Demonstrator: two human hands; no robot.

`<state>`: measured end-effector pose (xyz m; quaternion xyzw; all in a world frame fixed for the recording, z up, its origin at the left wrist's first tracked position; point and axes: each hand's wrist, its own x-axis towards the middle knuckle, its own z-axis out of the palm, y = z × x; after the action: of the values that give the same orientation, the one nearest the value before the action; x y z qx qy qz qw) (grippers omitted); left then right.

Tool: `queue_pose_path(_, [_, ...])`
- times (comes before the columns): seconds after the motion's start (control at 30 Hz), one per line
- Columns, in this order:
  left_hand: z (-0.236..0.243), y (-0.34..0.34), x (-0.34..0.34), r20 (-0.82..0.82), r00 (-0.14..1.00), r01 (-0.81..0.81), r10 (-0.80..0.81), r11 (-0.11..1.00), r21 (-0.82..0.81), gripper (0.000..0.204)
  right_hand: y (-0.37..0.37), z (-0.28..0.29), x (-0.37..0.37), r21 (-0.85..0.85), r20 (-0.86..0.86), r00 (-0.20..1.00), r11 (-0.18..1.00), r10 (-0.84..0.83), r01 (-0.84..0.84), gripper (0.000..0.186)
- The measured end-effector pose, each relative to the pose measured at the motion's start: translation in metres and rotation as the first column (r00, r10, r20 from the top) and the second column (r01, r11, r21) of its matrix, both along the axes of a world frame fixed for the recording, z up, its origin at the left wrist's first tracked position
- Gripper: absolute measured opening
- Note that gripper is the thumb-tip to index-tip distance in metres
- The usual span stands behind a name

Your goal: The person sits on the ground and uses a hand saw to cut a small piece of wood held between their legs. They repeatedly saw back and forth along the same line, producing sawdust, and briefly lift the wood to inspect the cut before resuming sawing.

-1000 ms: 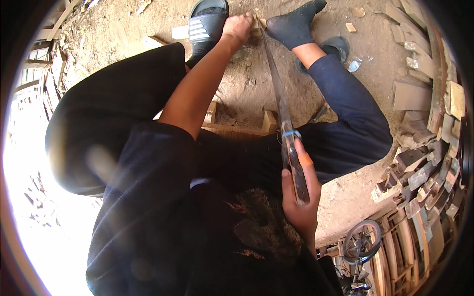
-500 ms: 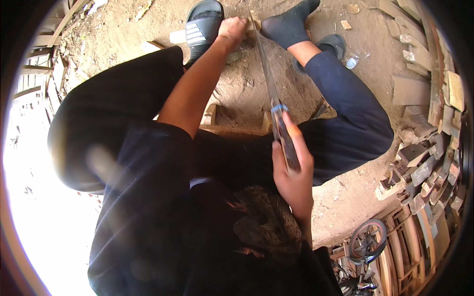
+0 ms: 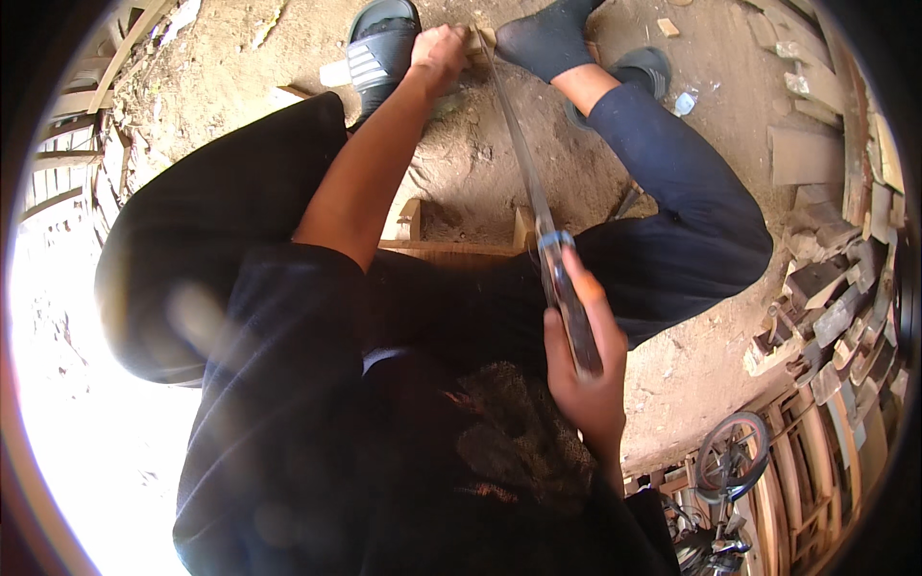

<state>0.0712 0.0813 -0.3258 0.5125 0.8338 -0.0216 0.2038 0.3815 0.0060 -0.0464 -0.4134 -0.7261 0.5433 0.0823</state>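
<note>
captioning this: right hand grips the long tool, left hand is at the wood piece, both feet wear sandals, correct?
No: in the head view, only the left foot wears a sandal; the right foot has just a sock. The right hand grips the long tool; the left hand is at the wood piece.

Below me I see a dirt floor (image 3: 687, 389). Stacked wood scraps (image 3: 840, 315) line my right, while white glare (image 3: 77, 422) floods in on my left
</note>
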Motion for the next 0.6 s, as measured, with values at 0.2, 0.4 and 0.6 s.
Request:
queue_pose_path(0.2, [-0.006,-0.002,0.000,0.023,0.999,-0.024,0.025,1.000,-0.011,0.069,-0.002,-0.001,-0.006,-0.008,0.043,0.999,1.000,-0.003,0.004,0.058])
queue_pose_path(0.4, [-0.016,0.000,-0.002,0.036,0.999,-0.033,0.031,0.998,0.047,0.043,0.007,-0.007,-0.013,-0.037,0.018,1.000,0.999,-0.022,0.022,0.060])
queue_pose_path(0.6, [-0.014,-0.002,-0.006,-0.022,1.000,-0.018,0.017,1.000,-0.013,0.056,0.001,0.012,0.012,-0.043,-0.025,1.000,0.999,-0.015,0.014,0.058])
